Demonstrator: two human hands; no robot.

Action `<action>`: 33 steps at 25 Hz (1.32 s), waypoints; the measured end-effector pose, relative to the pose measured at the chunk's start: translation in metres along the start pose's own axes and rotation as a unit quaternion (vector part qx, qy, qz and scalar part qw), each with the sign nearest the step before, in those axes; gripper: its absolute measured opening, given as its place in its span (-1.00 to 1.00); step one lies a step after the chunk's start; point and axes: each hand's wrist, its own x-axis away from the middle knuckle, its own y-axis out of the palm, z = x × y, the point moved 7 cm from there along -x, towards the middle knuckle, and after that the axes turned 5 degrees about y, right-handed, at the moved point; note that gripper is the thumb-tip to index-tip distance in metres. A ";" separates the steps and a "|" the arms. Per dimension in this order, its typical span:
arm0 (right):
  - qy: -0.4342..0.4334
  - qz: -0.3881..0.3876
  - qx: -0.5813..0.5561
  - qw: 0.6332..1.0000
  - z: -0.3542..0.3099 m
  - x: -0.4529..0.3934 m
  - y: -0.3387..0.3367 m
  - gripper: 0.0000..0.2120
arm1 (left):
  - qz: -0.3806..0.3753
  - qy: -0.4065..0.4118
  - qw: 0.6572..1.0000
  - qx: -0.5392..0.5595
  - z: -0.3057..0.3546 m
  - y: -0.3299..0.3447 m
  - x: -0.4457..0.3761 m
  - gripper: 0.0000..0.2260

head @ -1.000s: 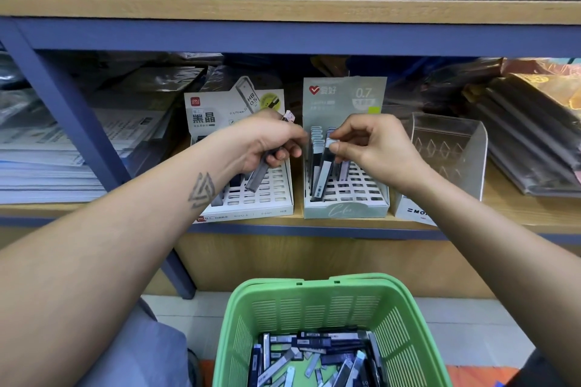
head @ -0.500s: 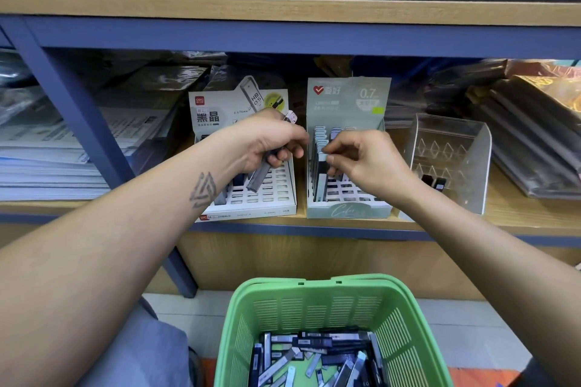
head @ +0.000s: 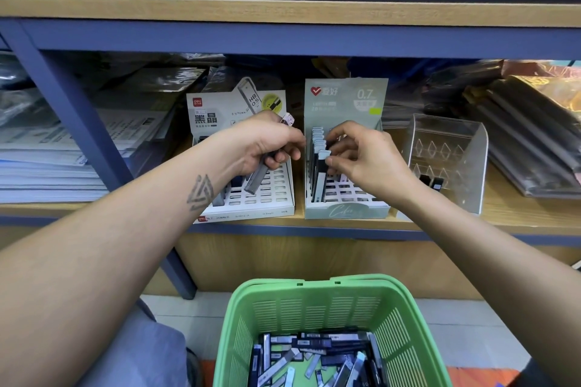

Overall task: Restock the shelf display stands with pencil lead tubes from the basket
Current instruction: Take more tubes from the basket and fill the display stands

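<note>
Progress so far: our right hand pinches a tube into the 0.7 stand, left hand grips spare lead tubes, green basket has loads left.

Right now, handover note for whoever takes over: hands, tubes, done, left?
Left hand grips spare lead tubes over the white stand.
Right hand pinches a tube standing in the green 0.7 stand.
Done: the 0.7 stand's left column is filled.
Left: most slots in both stands, the near-empty clear stand, and many tubes in the green basket.
</note>
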 end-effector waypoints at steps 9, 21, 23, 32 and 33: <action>-0.100 0.059 0.096 0.989 -0.013 0.001 0.000 -0.89 | -0.003 -0.001 1.000 -0.007 -0.003 0.000 -0.001 -0.91; -0.060 0.063 0.069 0.994 -0.004 0.000 -0.002 -0.82 | -0.043 0.007 0.997 0.068 0.006 0.004 0.013 -0.88; -0.048 0.076 0.048 0.995 -0.004 -0.001 -0.007 -0.86 | -0.078 0.009 0.992 0.103 0.012 0.008 0.019 -0.84; 0.021 -0.023 -0.305 0.952 -0.017 -0.006 -0.011 -0.89 | -0.309 0.025 0.939 0.150 0.029 0.040 0.048 -0.75; 0.037 -0.017 -0.335 0.941 -0.012 -0.008 -0.015 -0.92 | -0.310 0.017 0.940 0.142 0.027 0.039 0.047 -0.71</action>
